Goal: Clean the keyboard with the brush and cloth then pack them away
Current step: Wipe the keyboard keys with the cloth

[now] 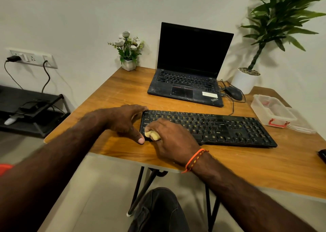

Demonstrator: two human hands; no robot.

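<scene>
At the near left corner of the counter [114, 94], in the head view, the wiping step looks to be in hand. The right hand [169, 136] has its fingers curled round a small yellow cloth [153, 135] and presses it onto the left end of the black keyboard [220, 127], which lies along the counter's near edge. The left hand [127, 120] lies with fingers straight, its fingertips on the keyboard's far left corner and its thumb at the near one, steadying it. No brush can be made out. The next move, as I judge it, calls for drawing the cloth rightward along the key rows while the left hand keeps the board from sliding.

By the right edge sits a clear plastic box [275, 115] with red clasps, lid off and lying just beside it; something reddish shows inside, too faint to name. It is probably where the tools get packed.
</scene>
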